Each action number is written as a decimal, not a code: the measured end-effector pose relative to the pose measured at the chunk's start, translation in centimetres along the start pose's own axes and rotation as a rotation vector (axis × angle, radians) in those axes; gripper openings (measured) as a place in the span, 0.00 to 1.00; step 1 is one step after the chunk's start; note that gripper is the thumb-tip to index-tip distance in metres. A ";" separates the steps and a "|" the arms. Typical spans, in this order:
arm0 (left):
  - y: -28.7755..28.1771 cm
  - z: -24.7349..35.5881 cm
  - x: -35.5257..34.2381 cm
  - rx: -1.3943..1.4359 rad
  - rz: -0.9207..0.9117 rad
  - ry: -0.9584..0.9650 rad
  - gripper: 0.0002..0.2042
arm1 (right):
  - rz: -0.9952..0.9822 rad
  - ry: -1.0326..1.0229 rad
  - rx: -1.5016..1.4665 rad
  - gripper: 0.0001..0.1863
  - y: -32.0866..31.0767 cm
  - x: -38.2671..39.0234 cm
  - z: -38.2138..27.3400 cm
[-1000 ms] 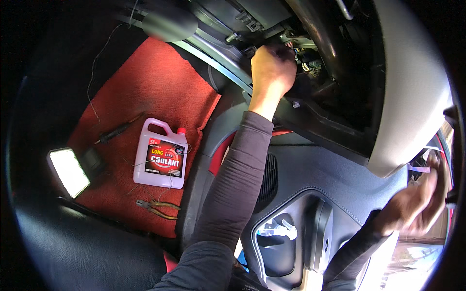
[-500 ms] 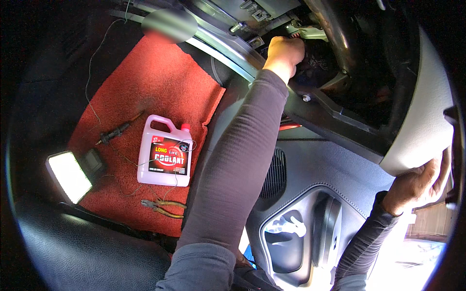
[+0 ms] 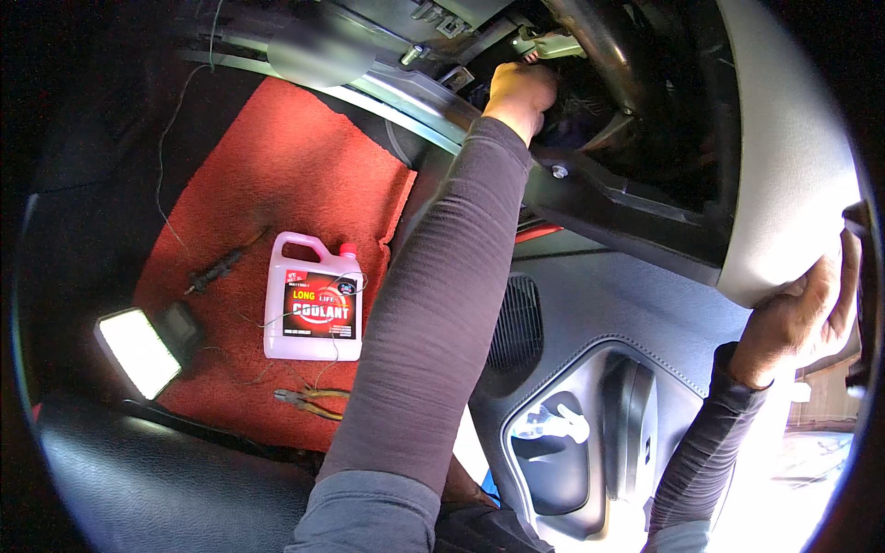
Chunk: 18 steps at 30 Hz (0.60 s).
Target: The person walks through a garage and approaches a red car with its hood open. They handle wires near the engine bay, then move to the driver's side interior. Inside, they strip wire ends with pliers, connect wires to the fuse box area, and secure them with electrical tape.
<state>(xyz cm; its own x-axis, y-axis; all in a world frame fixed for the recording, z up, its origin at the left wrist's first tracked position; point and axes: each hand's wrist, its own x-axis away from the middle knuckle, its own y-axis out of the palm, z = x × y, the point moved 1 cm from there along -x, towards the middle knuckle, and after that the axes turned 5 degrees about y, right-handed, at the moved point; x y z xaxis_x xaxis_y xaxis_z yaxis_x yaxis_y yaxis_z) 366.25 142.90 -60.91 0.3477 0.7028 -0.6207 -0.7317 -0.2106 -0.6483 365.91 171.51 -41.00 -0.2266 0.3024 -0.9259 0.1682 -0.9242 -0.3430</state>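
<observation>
My left hand (image 3: pixel 521 93) is up inside a dark opening under the dashboard, its fingers curled into a fist. Whatever those fingers hold, if anything, is hidden by the back of the hand. Just above it are a pale green bracket (image 3: pixel 553 44) and a dark curved metal tube (image 3: pixel 604 55). Far to the right, my right hand (image 3: pixel 804 318) rests against the lower edge of the light grey dashboard panel (image 3: pixel 784 147). Its fingers are stretched upward and spread along the panel's side, with nothing seen in them.
A red mat (image 3: pixel 304 157) carries a pink coolant jug (image 3: pixel 313 300), pliers (image 3: pixel 309 403), a dark tool with a wire (image 3: pixel 217 270) and a lit work lamp (image 3: pixel 140 353). A black seat (image 3: pixel 166 479) lies lower left; the door panel (image 3: pixel 618 304) is at lower right.
The whole view has shifted slightly, the dashboard moving left and up in it. Both hands keep their places, the left in the opening and the right at the panel.
</observation>
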 end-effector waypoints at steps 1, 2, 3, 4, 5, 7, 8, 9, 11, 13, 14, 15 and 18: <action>0.2 0.0 0.0 -0.041 0.002 0.022 0.14 | -0.003 -0.026 0.010 0.19 0.0 0.0 0.2; 0.5 -0.1 0.0 -0.022 -0.017 0.036 0.14 | 0.010 -0.039 0.055 0.19 -0.2 -0.1 0.3; 0.8 -0.2 -0.3 -0.040 -0.042 0.054 0.15 | -0.025 -0.054 0.015 0.20 -0.3 -0.2 0.5; 1.0 -0.2 -0.8 -0.008 -0.040 0.025 0.15 | -0.044 -0.054 0.009 0.20 -0.5 -0.3 0.7; 1.2 -0.3 -1.3 0.184 -0.040 -0.070 0.15 | -0.025 -0.032 0.010 0.21 -0.7 -0.3 0.9; 1.4 -0.3 -1.8 0.407 -0.058 -0.199 0.14 | -0.046 -0.018 0.000 0.21 -1.0 -0.3 1.3; 1.3 -0.3 -1.9 0.431 -0.011 -0.255 0.14 | -0.023 -0.025 0.027 0.20 -1.1 -0.3 1.4; 1.2 -0.1 -1.8 0.191 -0.037 -0.151 0.14 | -0.042 -0.038 0.050 0.20 -1.1 -0.3 1.6; 0.7 -0.1 -1.6 -0.034 -0.097 -0.051 0.15 | -0.048 -0.083 0.104 0.19 -1.1 -0.3 1.7; 0.1 0.0 -1.3 -0.025 -0.139 -0.063 0.16 | -0.057 -0.059 0.057 0.17 -1.0 -0.3 1.7; -0.2 0.0 -1.1 0.032 -0.152 -0.088 0.16 | -0.046 -0.042 0.013 0.16 -0.9 -0.4 1.7; -0.4 0.0 -1.0 0.066 -0.133 -0.113 0.17 | -0.077 -0.094 0.023 0.15 -0.8 -0.3 1.6; -0.9 -0.2 -0.8 0.094 -0.140 -0.102 0.18 | -0.100 -0.190 0.058 0.15 -0.5 -0.4 1.2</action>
<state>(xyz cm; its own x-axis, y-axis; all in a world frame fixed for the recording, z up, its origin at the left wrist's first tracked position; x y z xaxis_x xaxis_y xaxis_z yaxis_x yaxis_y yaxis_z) 366.69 142.38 -59.89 0.3922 0.7871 -0.4761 -0.7334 -0.0449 -0.6783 364.81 171.57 -40.24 -0.4166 0.3488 -0.8395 0.0817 -0.9054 -0.4167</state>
